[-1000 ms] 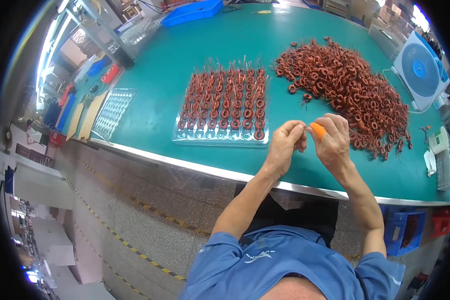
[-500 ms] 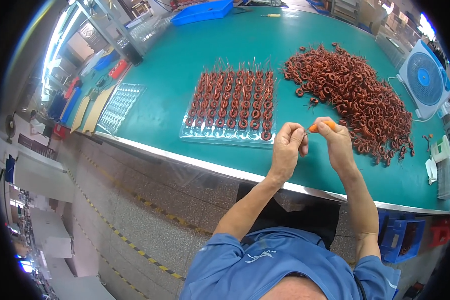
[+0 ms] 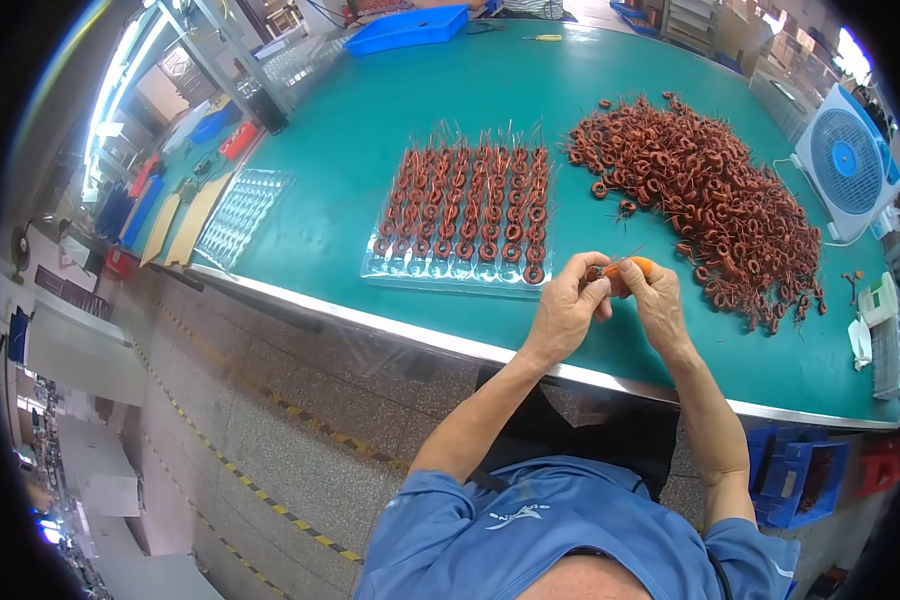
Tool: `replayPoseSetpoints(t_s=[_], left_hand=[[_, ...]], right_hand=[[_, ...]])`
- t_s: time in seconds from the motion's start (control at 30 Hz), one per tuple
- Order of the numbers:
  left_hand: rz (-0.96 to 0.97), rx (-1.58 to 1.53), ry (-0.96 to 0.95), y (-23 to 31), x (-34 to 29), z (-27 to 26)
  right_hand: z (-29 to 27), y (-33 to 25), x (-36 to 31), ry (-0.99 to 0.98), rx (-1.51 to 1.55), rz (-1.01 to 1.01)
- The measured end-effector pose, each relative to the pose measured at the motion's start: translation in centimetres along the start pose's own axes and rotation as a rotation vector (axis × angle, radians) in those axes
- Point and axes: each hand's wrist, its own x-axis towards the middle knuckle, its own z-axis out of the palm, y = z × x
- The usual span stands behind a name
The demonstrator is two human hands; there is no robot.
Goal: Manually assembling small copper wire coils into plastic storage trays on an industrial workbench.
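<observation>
My left hand (image 3: 564, 315) is closed in a pinch on a small copper-wound ring coil (image 3: 595, 273), mostly hidden by the fingers. Against it, my right hand (image 3: 660, 305) grips a tool by its orange handle (image 3: 636, 266); the tool's tip is hidden, so its exact kind cannot be told. A thin wire end sticks up between the two hands. To the left lies a clear plastic tray (image 3: 410, 268) bearing rows of red-brown ring coils (image 3: 465, 200) with upright wire ends. Beyond my right hand spreads a large heap of loose ring coils (image 3: 710, 190).
The green table (image 3: 350, 130) has a second clear tray (image 3: 240, 215) at its left edge. A blue bin (image 3: 407, 30) and a yellow-handled tool (image 3: 543, 38) lie at the far side. A blue-and-white fan (image 3: 847, 158) stands at the right.
Both hands have come closer together and slightly nearer to me. The orange handle has swung to a different slant, and the coil now shows between my fingers.
</observation>
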Motion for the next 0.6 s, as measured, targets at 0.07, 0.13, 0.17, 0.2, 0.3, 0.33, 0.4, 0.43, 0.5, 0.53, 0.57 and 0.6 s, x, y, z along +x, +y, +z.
replayPoseSetpoints(t_s=[0.07, 0.13, 0.17, 0.2, 0.3, 0.33, 0.4, 0.43, 0.5, 0.53, 0.57, 0.6], left_hand=[[0.014, 0.07, 0.019, 0.1, -0.1, 0.1], [0.093, 0.261, 0.117, -0.5, -0.1, -0.1], [0.134, 0.259, 0.144, -0.4, -0.3, 0.2], [0.136, 0.257, 0.137, -0.2, -0.3, 0.3], [0.033, 0.125, 0.011, 0.0, -0.3, 0.1], [0.033, 0.125, 0.013, -0.2, -0.3, -0.1], [-0.13, -0.169, -0.156, 0.0, -0.3, -0.6], [-0.214, -0.263, -0.23, 0.2, -0.3, -1.0], [-0.276, -0.277, -0.293, 0.0, -0.4, -1.6], [-0.336, -0.291, -0.356, -0.2, -0.4, -1.9], [-0.268, -0.158, -0.334, -0.5, -0.5, -1.5], [-0.269, -0.159, -0.333, -0.6, -0.8, -1.1]], right_hand=[[0.5, -1.2, -0.7, 0.068, -0.11, -0.07], [0.9, -3.5, -1.7, 0.147, -0.52, -0.45], [0.9, -3.3, -1.8, 0.176, -0.485, -0.48], [0.6, -3.3, -1.6, 0.161, -0.35, -0.287], [-0.1, -3.1, -0.7, 0.143, -0.142, -0.116], [0.0, -3.3, -0.9, 0.169, -0.052, -0.092], [0.6, -4.4, -1.0, 0.199, 0.081, -0.065], [0.2, -4.2, -0.9, 0.201, 0.083, -0.064], [-0.9, -3.3, -0.7, 0.021, 0.089, 0.068], [-1.0, -3.1, -0.6, 0.02, 0.09, 0.068], [-1.0, -2.8, -0.7, 0.023, 0.105, 0.106], [-1.1, -2.6, -0.8, 0.025, 0.121, 0.144]])
